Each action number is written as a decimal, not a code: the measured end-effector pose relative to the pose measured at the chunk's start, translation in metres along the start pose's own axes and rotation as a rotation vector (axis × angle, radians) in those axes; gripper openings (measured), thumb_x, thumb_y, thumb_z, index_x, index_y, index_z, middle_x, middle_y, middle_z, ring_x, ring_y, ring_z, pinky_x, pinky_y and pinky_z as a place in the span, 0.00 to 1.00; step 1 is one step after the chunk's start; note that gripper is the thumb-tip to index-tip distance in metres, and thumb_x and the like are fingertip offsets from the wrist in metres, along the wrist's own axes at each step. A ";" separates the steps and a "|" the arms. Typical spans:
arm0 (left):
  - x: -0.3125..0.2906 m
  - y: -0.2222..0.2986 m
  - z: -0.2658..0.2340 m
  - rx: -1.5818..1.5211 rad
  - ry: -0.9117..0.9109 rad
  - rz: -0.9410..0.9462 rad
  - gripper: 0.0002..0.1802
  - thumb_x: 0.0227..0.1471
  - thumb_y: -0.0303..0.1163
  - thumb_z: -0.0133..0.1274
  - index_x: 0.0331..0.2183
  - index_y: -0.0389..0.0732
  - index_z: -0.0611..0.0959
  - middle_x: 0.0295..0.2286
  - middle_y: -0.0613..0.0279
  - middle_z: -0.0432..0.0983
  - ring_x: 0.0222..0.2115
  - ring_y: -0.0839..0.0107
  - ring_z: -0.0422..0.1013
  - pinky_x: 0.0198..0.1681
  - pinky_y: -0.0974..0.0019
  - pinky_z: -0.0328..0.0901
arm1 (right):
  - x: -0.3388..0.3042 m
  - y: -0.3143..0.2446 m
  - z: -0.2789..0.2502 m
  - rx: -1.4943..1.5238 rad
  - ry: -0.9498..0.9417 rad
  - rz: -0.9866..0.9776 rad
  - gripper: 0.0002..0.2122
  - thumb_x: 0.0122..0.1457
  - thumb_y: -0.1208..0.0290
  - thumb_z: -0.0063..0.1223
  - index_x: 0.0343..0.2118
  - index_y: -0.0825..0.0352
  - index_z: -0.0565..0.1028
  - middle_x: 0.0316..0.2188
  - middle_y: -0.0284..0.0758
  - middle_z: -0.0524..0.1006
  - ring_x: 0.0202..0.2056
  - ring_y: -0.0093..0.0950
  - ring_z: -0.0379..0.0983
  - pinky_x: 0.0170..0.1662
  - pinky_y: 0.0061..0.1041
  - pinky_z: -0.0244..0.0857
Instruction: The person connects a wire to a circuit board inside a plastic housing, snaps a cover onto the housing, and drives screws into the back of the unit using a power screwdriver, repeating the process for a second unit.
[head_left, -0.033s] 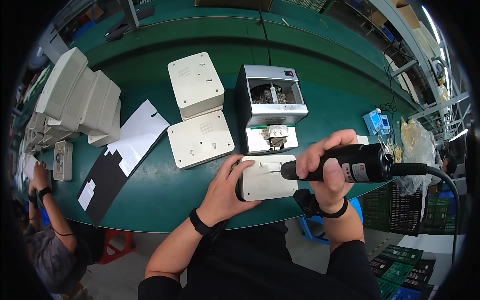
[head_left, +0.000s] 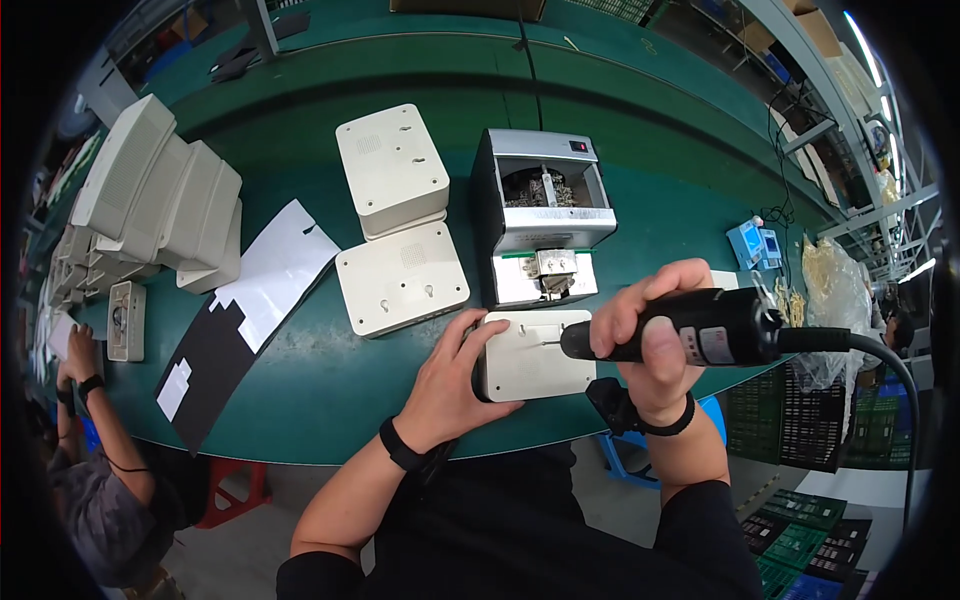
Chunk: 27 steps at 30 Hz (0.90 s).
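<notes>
A cream plastic housing [head_left: 535,376] lies on the bench in front of me, its back face with screw holes and a keyhole slot turned up. My left hand [head_left: 447,375] grips its left end, fingers at the far corner and thumb at the near edge. Wrapped round a black corded electric screwdriver [head_left: 720,330] is my right hand [head_left: 655,335]. The tool is held nearly level in the picture, with its thin bit over the housing's face; whether the tip touches a screw I cannot tell. Just beyond the housing stands a screw feeder [head_left: 545,215] with loose screws in its bin.
Two similar housings [head_left: 400,275] stand left of the feeder, with more stacked [head_left: 160,200] at far left. A black and white sheet [head_left: 240,310] lies between. A co-worker's hands [head_left: 80,360] work at the left edge. A blue device [head_left: 752,245] and a plastic bag [head_left: 838,300] are at right.
</notes>
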<state>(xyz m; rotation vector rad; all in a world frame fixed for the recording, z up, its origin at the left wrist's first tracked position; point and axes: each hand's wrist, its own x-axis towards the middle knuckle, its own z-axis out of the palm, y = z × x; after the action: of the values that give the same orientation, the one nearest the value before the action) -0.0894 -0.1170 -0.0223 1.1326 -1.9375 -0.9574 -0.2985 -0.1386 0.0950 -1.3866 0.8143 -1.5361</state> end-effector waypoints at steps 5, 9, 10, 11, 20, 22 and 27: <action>0.002 0.002 0.000 -0.006 -0.001 0.010 0.52 0.33 0.38 0.79 0.61 0.47 0.72 0.60 0.50 0.63 0.59 0.47 0.68 0.60 0.50 0.69 | -0.007 0.024 0.000 -0.064 -0.026 0.022 0.18 0.62 0.65 0.61 0.43 0.65 0.61 0.24 0.38 0.72 0.21 0.26 0.69 0.27 0.29 0.71; 0.000 0.001 0.002 0.005 0.008 -0.017 0.52 0.32 0.40 0.79 0.60 0.46 0.74 0.60 0.51 0.64 0.59 0.49 0.68 0.60 0.53 0.69 | -0.005 0.027 -0.001 -0.052 -0.028 0.051 0.18 0.62 0.66 0.60 0.43 0.65 0.61 0.24 0.38 0.72 0.21 0.26 0.69 0.28 0.29 0.71; 0.001 0.001 0.001 0.006 0.009 -0.016 0.52 0.32 0.40 0.79 0.60 0.46 0.74 0.60 0.51 0.64 0.59 0.49 0.68 0.60 0.53 0.69 | -0.005 0.028 -0.001 -0.051 -0.029 0.049 0.18 0.62 0.66 0.60 0.43 0.65 0.61 0.24 0.38 0.72 0.21 0.26 0.69 0.28 0.29 0.71; 0.001 0.001 0.001 0.005 0.010 -0.012 0.52 0.32 0.40 0.79 0.60 0.46 0.74 0.60 0.51 0.64 0.59 0.49 0.68 0.60 0.53 0.69 | -0.006 0.029 -0.002 -0.057 -0.031 0.043 0.18 0.62 0.66 0.60 0.43 0.65 0.61 0.24 0.38 0.72 0.21 0.26 0.69 0.28 0.29 0.71; -0.003 0.002 0.001 0.044 -0.008 0.071 0.49 0.37 0.40 0.77 0.62 0.52 0.75 0.61 0.46 0.61 0.60 0.44 0.67 0.60 0.50 0.69 | -0.004 0.018 -0.005 -0.004 0.015 0.052 0.17 0.63 0.66 0.59 0.45 0.65 0.62 0.24 0.38 0.72 0.21 0.27 0.69 0.28 0.31 0.71; 0.000 0.002 0.000 0.080 -0.008 0.109 0.48 0.38 0.40 0.77 0.62 0.54 0.75 0.62 0.45 0.60 0.59 0.41 0.67 0.60 0.49 0.69 | 0.007 0.008 -0.007 0.026 0.020 0.053 0.17 0.63 0.66 0.59 0.45 0.65 0.63 0.24 0.37 0.72 0.21 0.28 0.69 0.28 0.31 0.71; -0.004 0.009 0.006 0.086 -0.029 0.055 0.46 0.40 0.40 0.76 0.62 0.57 0.76 0.62 0.40 0.58 0.60 0.38 0.65 0.61 0.48 0.68 | 0.040 -0.003 -0.007 -0.013 0.053 -0.168 0.15 0.64 0.66 0.55 0.47 0.65 0.64 0.24 0.38 0.72 0.20 0.29 0.69 0.27 0.32 0.71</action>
<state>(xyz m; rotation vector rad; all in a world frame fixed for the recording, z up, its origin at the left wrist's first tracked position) -0.0960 -0.1087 -0.0181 1.1131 -2.0395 -0.8725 -0.3056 -0.1750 0.1129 -1.4596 0.7561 -1.7045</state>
